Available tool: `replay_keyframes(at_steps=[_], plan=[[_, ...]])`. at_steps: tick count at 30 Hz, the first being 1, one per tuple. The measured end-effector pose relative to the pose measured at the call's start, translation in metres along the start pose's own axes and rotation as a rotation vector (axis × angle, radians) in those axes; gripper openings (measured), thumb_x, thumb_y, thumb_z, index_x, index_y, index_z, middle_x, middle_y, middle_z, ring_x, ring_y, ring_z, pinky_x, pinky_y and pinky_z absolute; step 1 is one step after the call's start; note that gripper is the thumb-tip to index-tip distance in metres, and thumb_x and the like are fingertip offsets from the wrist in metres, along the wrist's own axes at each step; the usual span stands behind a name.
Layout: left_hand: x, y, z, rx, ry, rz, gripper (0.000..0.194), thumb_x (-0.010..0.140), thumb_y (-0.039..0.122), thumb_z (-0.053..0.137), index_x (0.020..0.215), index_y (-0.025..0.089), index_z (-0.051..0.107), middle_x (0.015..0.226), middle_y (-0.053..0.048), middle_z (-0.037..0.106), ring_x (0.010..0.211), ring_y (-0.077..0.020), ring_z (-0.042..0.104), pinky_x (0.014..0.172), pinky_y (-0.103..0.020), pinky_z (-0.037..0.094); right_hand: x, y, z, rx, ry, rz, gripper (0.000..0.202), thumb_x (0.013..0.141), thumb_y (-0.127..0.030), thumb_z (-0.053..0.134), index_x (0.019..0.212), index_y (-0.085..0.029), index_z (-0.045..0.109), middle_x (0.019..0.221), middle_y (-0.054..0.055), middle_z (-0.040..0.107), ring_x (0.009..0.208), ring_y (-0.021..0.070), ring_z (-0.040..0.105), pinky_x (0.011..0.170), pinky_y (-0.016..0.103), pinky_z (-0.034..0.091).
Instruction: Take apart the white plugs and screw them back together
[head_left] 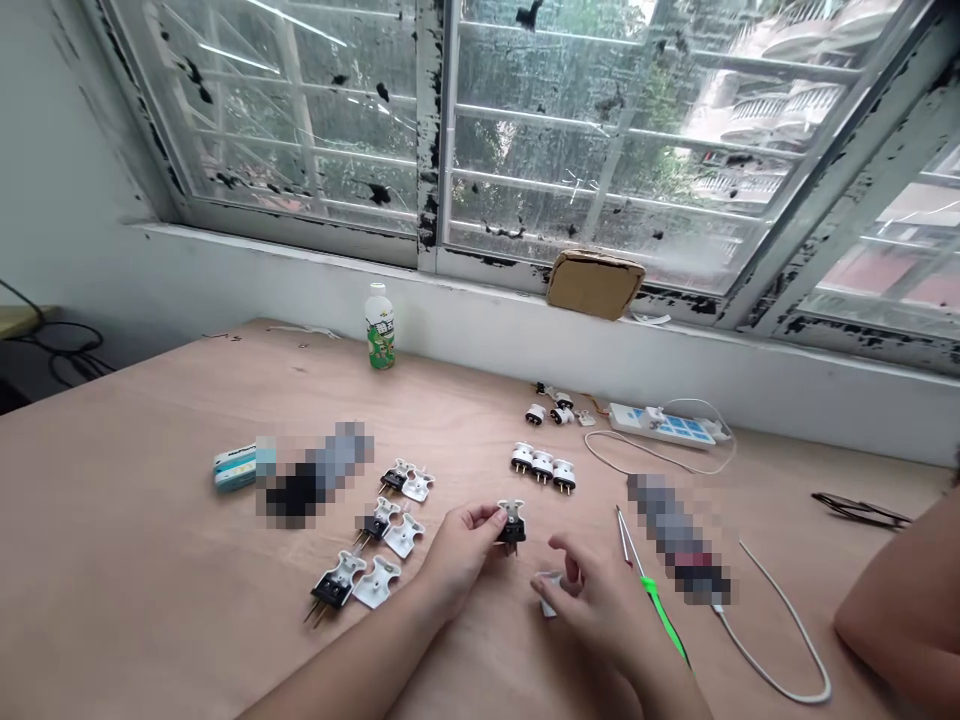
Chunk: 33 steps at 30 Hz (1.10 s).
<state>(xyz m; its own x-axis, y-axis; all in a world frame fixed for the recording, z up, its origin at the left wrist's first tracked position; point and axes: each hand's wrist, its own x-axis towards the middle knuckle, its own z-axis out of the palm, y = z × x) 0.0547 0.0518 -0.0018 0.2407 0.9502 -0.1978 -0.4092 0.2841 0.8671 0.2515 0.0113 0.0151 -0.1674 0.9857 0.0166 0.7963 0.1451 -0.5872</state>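
Note:
Between thumb and fingers, my left hand [469, 545] holds a half plug [512, 522], a black pronged insert in a white shell, with its prongs pointing down. My right hand [581, 585] is just to the right, thumb and index finger apart, over a white plug cover [551, 594] partly hidden by the thumb; whether they touch is unclear. Left of my hands, opened plugs [335, 580] lie in three rows, each beside a loose white cover [376, 582]. Beyond my hands stand three closed white plugs [542, 466] side by side.
A green-handled screwdriver [663, 610] lies right of my right hand. Farther back are a power strip [664, 425], more plug pieces [561, 410] and a bottle [380, 327]. A teal and white box [236, 467] lies left. Another person's arm [904, 600] rests at the right edge.

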Motion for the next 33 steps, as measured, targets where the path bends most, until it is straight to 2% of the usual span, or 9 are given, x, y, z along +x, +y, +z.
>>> replay_keyframes(at_steps=[4,7,11,15,18,21,25,29,33], plan=[[0.001,-0.001,0.0,-0.029,0.018,-0.007,0.04,0.066,0.046,0.084,0.082,0.012,0.072,0.08,-0.007,0.072,0.07,-0.0152,0.064,0.072,-0.029,0.051,-0.003,-0.006,0.003,-0.031,-0.057,-0.033,0.009,0.076,-0.027,0.065,0.085,-0.026,0.067,0.078,0.001,0.069,0.072,0.0194,0.062,0.061,0.027,0.039],[0.0,-0.002,0.001,-0.032,0.011,-0.017,0.037,0.068,0.045,0.084,0.081,0.012,0.072,0.078,-0.006,0.071,0.069,-0.0141,0.062,0.07,-0.028,0.05,-0.001,-0.007,0.007,0.027,-0.065,-0.051,0.018,0.078,-0.021,0.056,0.092,-0.025,0.068,0.089,0.002,0.071,0.08,0.0208,0.064,0.068,0.029,0.043],[-0.002,0.001,0.002,-0.034,0.012,-0.036,0.036,0.068,0.044,0.084,0.081,0.013,0.072,0.078,-0.006,0.071,0.07,-0.0141,0.063,0.071,-0.028,0.05,0.003,-0.004,0.008,0.153,-0.01,-0.015,0.023,0.082,-0.025,0.055,0.102,-0.024,0.067,0.086,0.003,0.07,0.077,0.0213,0.063,0.069,0.031,0.044],[-0.004,0.002,0.004,-0.036,0.002,-0.048,0.037,0.067,0.043,0.085,0.083,0.012,0.072,0.08,-0.006,0.071,0.069,-0.0134,0.062,0.069,-0.027,0.05,0.007,-0.001,0.01,0.417,0.115,0.08,0.016,0.081,-0.025,0.056,0.093,-0.024,0.067,0.081,0.001,0.067,0.071,0.0196,0.062,0.067,0.03,0.044],[-0.005,0.001,0.006,-0.04,0.004,-0.057,0.037,0.066,0.042,0.085,0.083,0.012,0.072,0.079,-0.005,0.071,0.069,-0.0136,0.062,0.069,-0.027,0.05,0.009,0.003,0.015,0.55,0.134,0.165,0.017,0.084,-0.028,0.052,0.094,-0.023,0.065,0.073,0.0,0.064,0.061,0.0174,0.06,0.058,0.028,0.042],[-0.006,0.0,0.006,-0.041,0.005,-0.078,0.035,0.069,0.041,0.083,0.085,0.011,0.073,0.082,-0.007,0.071,0.073,-0.0151,0.063,0.069,-0.027,0.05,0.013,0.009,0.02,0.626,0.142,0.218,0.024,0.086,-0.032,0.05,0.103,-0.022,0.064,0.082,0.002,0.067,0.06,0.0157,0.058,0.054,0.026,0.041],[-0.009,0.0,0.008,-0.081,-0.028,-0.11,0.031,0.074,0.037,0.078,0.091,0.011,0.075,0.091,-0.01,0.074,0.082,-0.0182,0.065,0.071,-0.026,0.05,0.014,0.01,0.02,0.732,0.139,0.225,0.031,0.085,-0.036,0.055,0.109,-0.019,0.066,0.092,0.006,0.068,0.067,0.0156,0.056,0.06,0.027,0.044],[-0.01,-0.002,0.01,-0.112,-0.033,-0.11,0.027,0.068,0.031,0.081,0.086,0.011,0.076,0.087,-0.01,0.075,0.078,-0.0173,0.065,0.072,-0.027,0.051,0.01,0.009,0.018,0.854,0.127,0.185,0.042,0.09,-0.04,0.047,0.121,-0.021,0.066,0.099,0.008,0.067,0.072,0.0171,0.056,0.064,0.031,0.048],[-0.007,-0.007,0.009,-0.135,0.007,-0.128,0.031,0.063,0.032,0.086,0.085,0.012,0.075,0.086,-0.009,0.076,0.077,-0.0185,0.067,0.072,-0.03,0.052,0.011,0.013,0.023,0.911,0.182,0.203,0.045,0.088,-0.045,0.055,0.127,-0.026,0.065,0.113,0.008,0.066,0.082,0.0201,0.061,0.073,0.035,0.052]])
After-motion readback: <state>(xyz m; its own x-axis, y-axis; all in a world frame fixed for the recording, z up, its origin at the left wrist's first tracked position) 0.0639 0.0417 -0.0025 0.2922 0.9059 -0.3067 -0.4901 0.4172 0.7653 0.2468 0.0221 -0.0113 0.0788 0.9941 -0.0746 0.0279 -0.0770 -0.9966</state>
